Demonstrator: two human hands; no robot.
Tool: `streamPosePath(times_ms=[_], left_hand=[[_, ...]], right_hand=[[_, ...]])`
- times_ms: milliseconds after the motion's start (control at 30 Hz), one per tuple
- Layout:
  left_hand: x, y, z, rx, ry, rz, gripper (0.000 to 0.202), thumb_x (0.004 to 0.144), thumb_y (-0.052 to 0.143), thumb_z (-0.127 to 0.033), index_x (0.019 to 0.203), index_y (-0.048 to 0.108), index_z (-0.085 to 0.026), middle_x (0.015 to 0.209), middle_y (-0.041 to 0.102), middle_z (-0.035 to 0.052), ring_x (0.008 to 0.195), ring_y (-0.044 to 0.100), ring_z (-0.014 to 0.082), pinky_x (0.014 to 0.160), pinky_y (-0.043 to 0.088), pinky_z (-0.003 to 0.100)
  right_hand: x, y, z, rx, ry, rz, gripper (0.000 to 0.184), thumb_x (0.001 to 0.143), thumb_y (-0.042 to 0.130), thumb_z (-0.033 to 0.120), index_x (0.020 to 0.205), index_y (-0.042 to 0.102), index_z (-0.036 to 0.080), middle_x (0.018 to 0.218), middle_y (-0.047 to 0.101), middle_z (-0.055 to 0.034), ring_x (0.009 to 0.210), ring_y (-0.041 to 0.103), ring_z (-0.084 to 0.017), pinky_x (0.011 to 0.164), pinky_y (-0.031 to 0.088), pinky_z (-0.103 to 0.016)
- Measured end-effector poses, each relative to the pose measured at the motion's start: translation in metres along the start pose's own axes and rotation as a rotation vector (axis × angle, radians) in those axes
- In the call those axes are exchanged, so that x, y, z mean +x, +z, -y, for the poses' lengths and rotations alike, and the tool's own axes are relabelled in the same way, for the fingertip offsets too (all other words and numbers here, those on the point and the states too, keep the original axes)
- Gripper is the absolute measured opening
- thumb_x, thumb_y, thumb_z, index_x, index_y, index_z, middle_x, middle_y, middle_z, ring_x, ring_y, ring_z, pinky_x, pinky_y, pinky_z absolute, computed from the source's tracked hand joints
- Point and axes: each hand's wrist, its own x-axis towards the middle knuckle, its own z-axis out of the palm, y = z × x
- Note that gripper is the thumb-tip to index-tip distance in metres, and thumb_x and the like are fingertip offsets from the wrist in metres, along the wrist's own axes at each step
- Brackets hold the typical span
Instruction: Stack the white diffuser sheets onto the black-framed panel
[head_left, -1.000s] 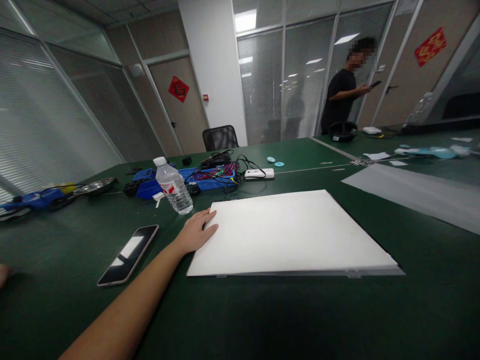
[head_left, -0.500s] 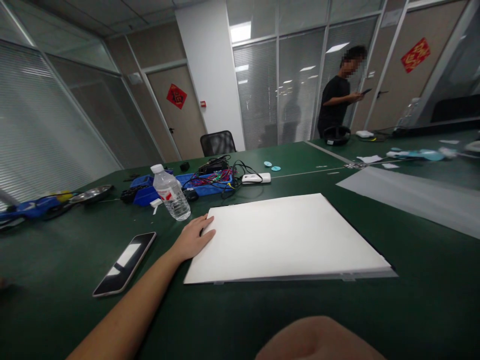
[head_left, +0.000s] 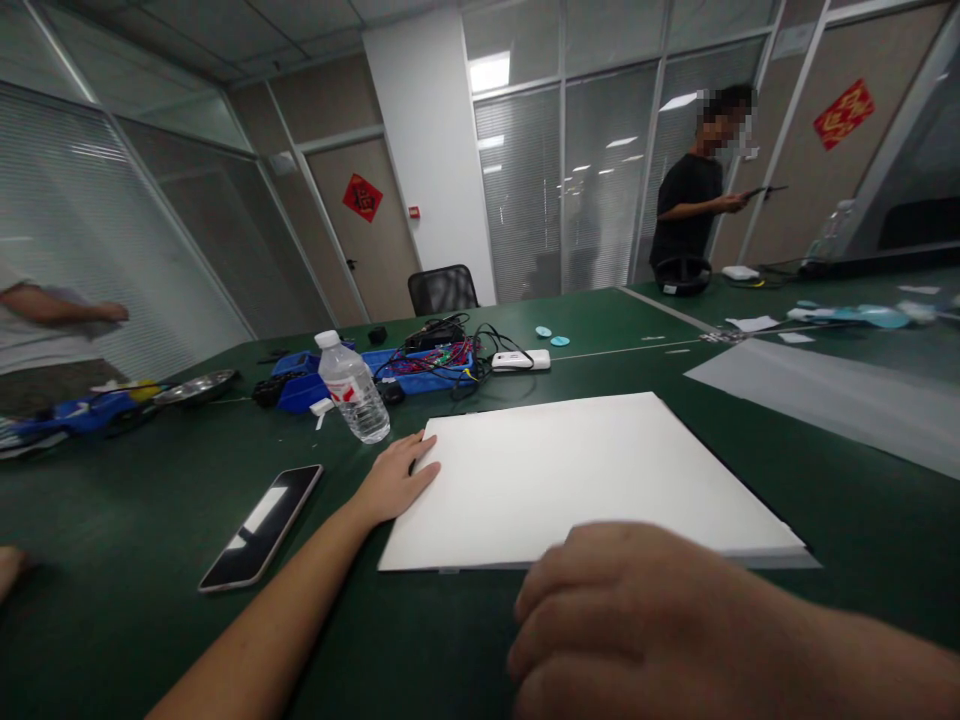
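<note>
A stack of large white sheets (head_left: pixel 585 470) lies flat on the green table (head_left: pixel 135 480) in front of me. My left hand (head_left: pixel 394 478) rests with its fingers spread on the stack's near-left corner. My right hand (head_left: pixel 637 620) is close to the camera at the bottom, knuckles up, fingers curled down over the stack's near edge. It covers part of that edge, and I cannot see whether it grips anything.
A black phone (head_left: pixel 262 525) lies left of my arm. A water bottle (head_left: pixel 352 388) stands behind my left hand, with blue trays of cables (head_left: pixel 420 360) beyond it. A translucent sheet (head_left: pixel 825 395) lies at right. One person stands at the back right, another at far left.
My right hand has come up from the bottom edge and now reaches the stack's near edge. The left hand has stayed on the corner. A person has come into view at far left.
</note>
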Motion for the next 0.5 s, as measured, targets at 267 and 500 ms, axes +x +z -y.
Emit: streamPosePath(times_ms=[267,500], left_hand=[[-0.005,-0.008,-0.008,-0.002,-0.006,0.014,0.072,0.097,0.048,-0.056,0.152,0.058,-0.011,0.16,0.052,0.0187,0.149,0.048,0.0343,0.125,0.034,0.051],[-0.006,-0.012,-0.01,-0.002,-0.027,0.023,0.073,0.097,0.049,-0.056,0.154,0.054,-0.011,0.163,0.047,0.0193,0.152,0.044,0.0354,0.126,0.032,0.052]], right_hand=[[-0.161,-0.029,-0.171,-0.354,1.05,-0.399,0.045,0.096,0.057,0.062,0.089,0.08,0.024,0.09,0.077,-0.0073,0.073,0.069,-0.025,0.068,0.048,-0.037],[-0.231,-0.035,-0.226,-0.34,1.474,-0.496,0.055,0.094,0.043,0.063,0.102,0.083,0.025,0.09,0.078,-0.0116,0.083,0.07,-0.037,0.069,0.048,-0.047]])
